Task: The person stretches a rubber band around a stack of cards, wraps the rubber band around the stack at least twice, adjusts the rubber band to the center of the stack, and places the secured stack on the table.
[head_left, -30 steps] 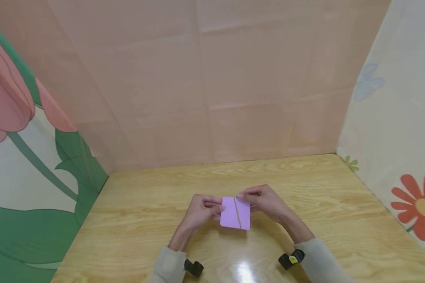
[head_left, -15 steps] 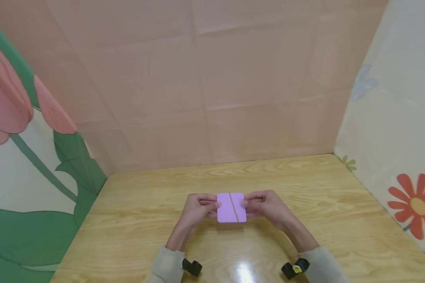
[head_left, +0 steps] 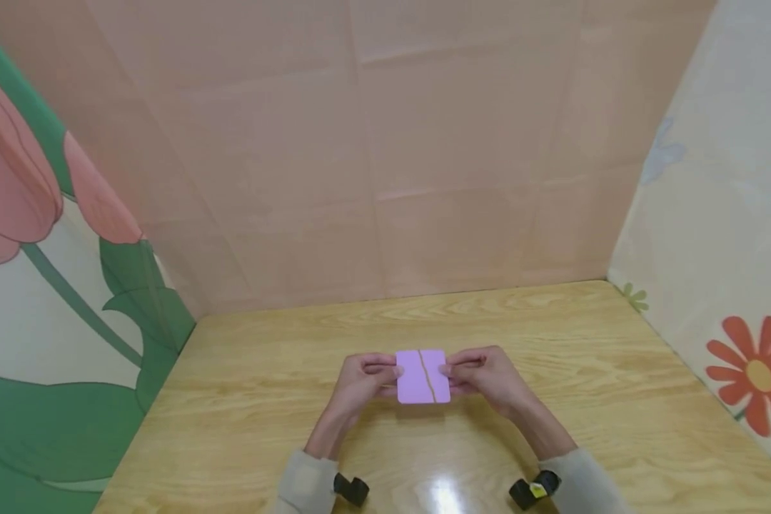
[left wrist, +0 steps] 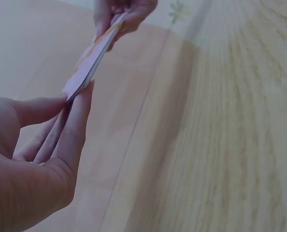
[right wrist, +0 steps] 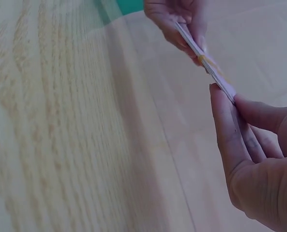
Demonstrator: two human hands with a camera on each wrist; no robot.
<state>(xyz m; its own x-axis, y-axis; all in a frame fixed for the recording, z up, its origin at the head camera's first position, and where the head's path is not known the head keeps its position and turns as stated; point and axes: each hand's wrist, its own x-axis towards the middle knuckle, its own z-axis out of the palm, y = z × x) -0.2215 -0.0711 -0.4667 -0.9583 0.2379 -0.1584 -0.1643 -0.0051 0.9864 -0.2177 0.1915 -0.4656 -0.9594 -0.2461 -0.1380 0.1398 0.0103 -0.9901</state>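
Observation:
A thin stack of square purple cards [head_left: 409, 382] with rounded corners is held up over the table between both hands. Around it runs a tan rubber band [head_left: 427, 376], slanting from top to bottom. My left hand [head_left: 358, 382] pinches the stack's left edge, thumb on the near face and fingers behind. On the opposite edge, my right hand [head_left: 491, 377] pinches it the same way. Several layers show along the stack's edge [right wrist: 196, 48] in the right wrist view, with the rubber band [right wrist: 202, 58] crossing it. The left wrist view shows the cards [left wrist: 87, 65] edge-on too.
The wood-grain table [head_left: 263, 428] reaches back to a pinkish cloth wall [head_left: 373, 178]. A tulip-printed panel [head_left: 38, 428] borders the left side, and a flower-printed panel [head_left: 700, 235] the right. Black wrist cameras [head_left: 352, 489] sit by both sleeves.
The right hand has moved from the stack's top right corner down to its right edge. The tilted stack has levelled, and its rubber band has shifted slightly. Little differs over the last half second.

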